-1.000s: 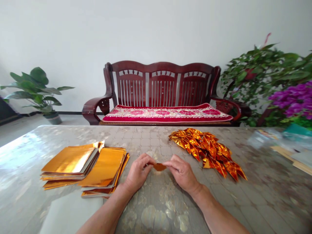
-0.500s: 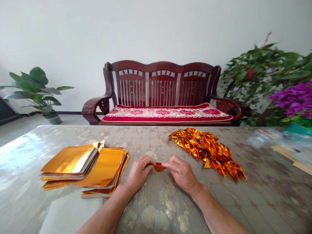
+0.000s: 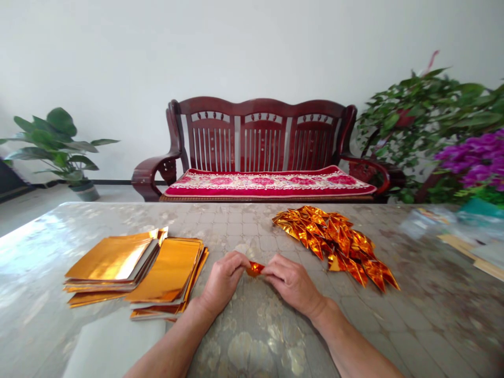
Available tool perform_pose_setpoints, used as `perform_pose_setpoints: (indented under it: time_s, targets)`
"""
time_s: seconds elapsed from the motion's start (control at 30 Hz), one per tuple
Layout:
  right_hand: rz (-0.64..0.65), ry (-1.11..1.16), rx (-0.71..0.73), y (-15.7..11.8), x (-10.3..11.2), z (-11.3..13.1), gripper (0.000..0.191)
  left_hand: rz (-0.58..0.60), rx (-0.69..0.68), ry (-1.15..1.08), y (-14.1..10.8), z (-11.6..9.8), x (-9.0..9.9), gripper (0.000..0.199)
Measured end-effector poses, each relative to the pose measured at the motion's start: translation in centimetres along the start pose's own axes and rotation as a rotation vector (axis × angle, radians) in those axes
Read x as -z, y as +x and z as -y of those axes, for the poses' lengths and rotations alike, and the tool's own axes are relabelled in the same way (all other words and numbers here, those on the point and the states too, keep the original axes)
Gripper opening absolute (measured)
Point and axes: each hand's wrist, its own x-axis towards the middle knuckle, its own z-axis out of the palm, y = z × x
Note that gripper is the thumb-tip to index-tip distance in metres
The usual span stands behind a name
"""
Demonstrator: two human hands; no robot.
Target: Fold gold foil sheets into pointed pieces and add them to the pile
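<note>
Head view: two bare hands meet over the middle of the table (image 3: 244, 315), one small foil piece (image 3: 255, 269) between them. Left hand (image 3: 222, 279) pinches its left end, thumb against fingers; right hand (image 3: 293, 283) has the right end the same way. Grip on both sides is closed down to a fingertip pinch, nothing else held. Piece is orange-gold with a red shine, already folded small; exact crease layout too small to tell, fingertips cover both ends.

Sheets sit to the left in two stacks: left stack (image 3: 112, 257) is skewed and angled, right stack (image 3: 167, 270) is right beside it, edges uneven. Pale sheet (image 3: 118, 344) lies flat nearer the person, partly beside the left forearm. Folded pieces (image 3: 340, 241) are heaped beyond and right of the right hand, pointed ends showing, overlapping.

Step in hand, as judged: shaping the small piece, both ends worked together, not a flat sheet anymore. Next move calls for light, even pressure from both pinches, ends kept lined up; thin foil probably creases or slips if one side pulls harder. Clear plastic bags (image 3: 425, 223) lie at the far right, well apart from the hands.
</note>
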Motion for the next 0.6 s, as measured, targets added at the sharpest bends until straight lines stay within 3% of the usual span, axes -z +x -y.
perform_pose_setpoints:
  time_s: [0.33,0.6]
  targets:
    - [-0.015,0.152,-0.001,0.06,-0.24,-0.29,0.020,0.177,0.067,0.004,0.22,-0.17,0.20,0.014]
    - [-0.026,0.210,-0.064,0.29,-0.26,0.23,0.018,0.143,0.191,0.052,0.24,-0.65,0.10,0.016]
